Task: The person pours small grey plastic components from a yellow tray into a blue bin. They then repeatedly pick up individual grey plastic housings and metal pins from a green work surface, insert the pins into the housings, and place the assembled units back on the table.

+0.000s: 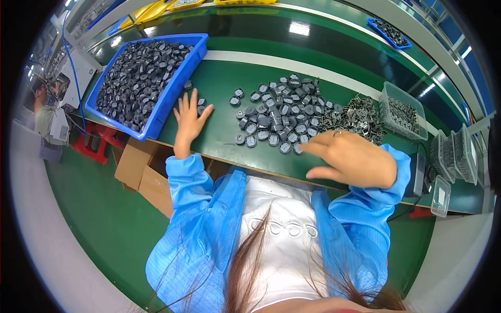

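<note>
My left hand [190,123] lies with its fingers spread on the green table, just right of a blue tray [156,117] heaped with small black parts. A few loose black round parts [201,101] are by its fingertips. My right hand [347,159] reaches in over the near edge of a pile of small black round parts with grey faces [276,112]. Its fingers are stretched out with the thumb apart, and the fingertips are at the nearest parts of the pile. Whether they touch one is unclear. Beyond this hand sits a heap of small metal pieces [360,117], partly hidden by it.
A clear plastic box [386,112] of metal pieces stands at the right, with stacked clear containers [464,151] beyond it. A smaller blue tray [373,25] of parts is at the far right. Below the table's left edge are open cardboard boxes [138,167].
</note>
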Demonstrator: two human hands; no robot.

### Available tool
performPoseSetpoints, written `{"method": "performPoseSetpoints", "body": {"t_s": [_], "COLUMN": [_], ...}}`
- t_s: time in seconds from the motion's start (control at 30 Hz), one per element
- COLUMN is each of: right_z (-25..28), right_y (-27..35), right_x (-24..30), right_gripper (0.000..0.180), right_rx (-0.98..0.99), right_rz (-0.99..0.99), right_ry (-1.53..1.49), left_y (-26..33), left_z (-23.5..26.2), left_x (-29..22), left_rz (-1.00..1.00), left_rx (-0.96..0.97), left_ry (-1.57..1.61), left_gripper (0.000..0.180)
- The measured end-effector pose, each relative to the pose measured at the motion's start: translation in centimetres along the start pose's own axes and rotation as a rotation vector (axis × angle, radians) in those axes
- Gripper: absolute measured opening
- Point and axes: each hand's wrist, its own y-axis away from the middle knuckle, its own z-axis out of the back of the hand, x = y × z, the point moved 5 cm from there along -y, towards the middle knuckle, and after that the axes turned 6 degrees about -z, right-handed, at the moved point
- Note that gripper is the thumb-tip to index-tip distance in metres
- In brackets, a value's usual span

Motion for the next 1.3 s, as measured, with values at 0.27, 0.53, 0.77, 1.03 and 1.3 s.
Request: {"method": "performPoseSetpoints", "body": {"t_s": [0.27,0.53,0.77,1.03,1.3], "right_z": [1.9,3.8,4.3,4.8,2.6], "right_y": [1.6,7.7,9.0,11.1,5.8], "right_x": [-6.5,-11.0,-12.0,-14.6,-19.7], "right_gripper": [0.055,0.047,0.048,0.042,0.028], "right_rx": [-0.078,-0.272,-0.304,-0.393,-0.445], "right_rz": [-0.146,-0.485,-0.393,-0.569,-0.585], "right_ry": [-0.191,-0.295,-0.312,-0.455,-0.181], "left_y": [-1.6,-10.0,-12.0,-11.6,-15.1], "left_z": [-1.1,-0.7,-2.0,-1.0,-4.7], "left_x": [-3.5,-2.0,-3.3,-7.3,-15.8], "left_rz": [-0.214,-0.345,-0.478,-0.489,-0.715], "left_rx": [-0.255,-0.041,-0.143,-0.289,0.026], "left_ry": [0.028,-0.041,0.152,0.151,0.38], "left_gripper": [0.11,0.093,0.034,0.01,0.015]}}
